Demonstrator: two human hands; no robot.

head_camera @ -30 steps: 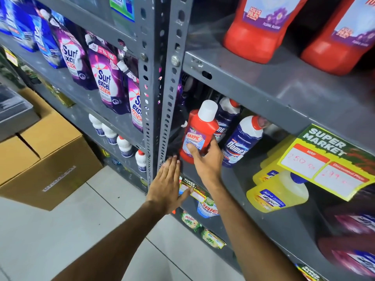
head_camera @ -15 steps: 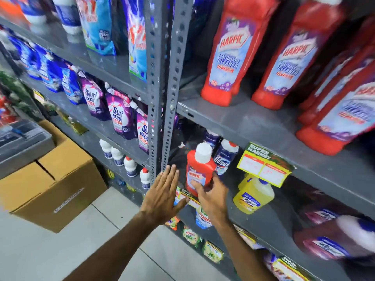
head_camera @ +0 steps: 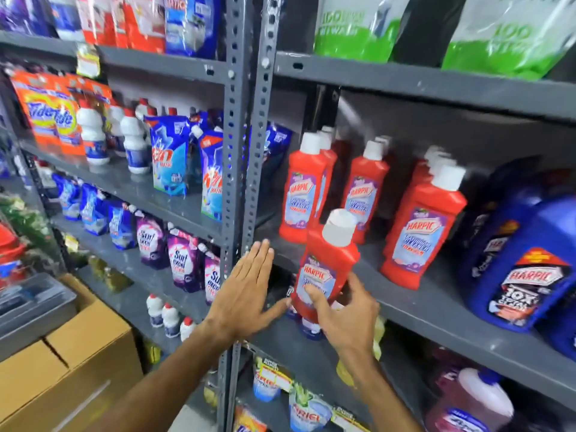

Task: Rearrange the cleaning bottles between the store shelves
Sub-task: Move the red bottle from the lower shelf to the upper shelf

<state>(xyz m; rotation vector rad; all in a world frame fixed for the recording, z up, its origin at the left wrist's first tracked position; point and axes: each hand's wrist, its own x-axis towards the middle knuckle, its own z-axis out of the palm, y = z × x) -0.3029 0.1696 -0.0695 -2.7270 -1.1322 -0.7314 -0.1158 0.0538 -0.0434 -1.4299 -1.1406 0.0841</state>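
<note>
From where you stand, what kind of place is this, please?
Most likely a supermarket's cleaning aisle. Grey metal shelves carry rows of identical red Harpic bottles, detergent pouches fill the neighbouring shelves, and a price tag hangs on a lower shelf edge.

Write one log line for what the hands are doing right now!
right hand: holds red Harpic bottle, tilted | left hand: open, flat, empty | near: shelf with red Harpic bottles

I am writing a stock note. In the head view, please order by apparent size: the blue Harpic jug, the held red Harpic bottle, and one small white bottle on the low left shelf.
1. Blue Harpic jug, largest.
2. Held red Harpic bottle in the right hand; it is nearer the camera, so it may look enlarged.
3. Small white bottle, clearly smallest.
</note>
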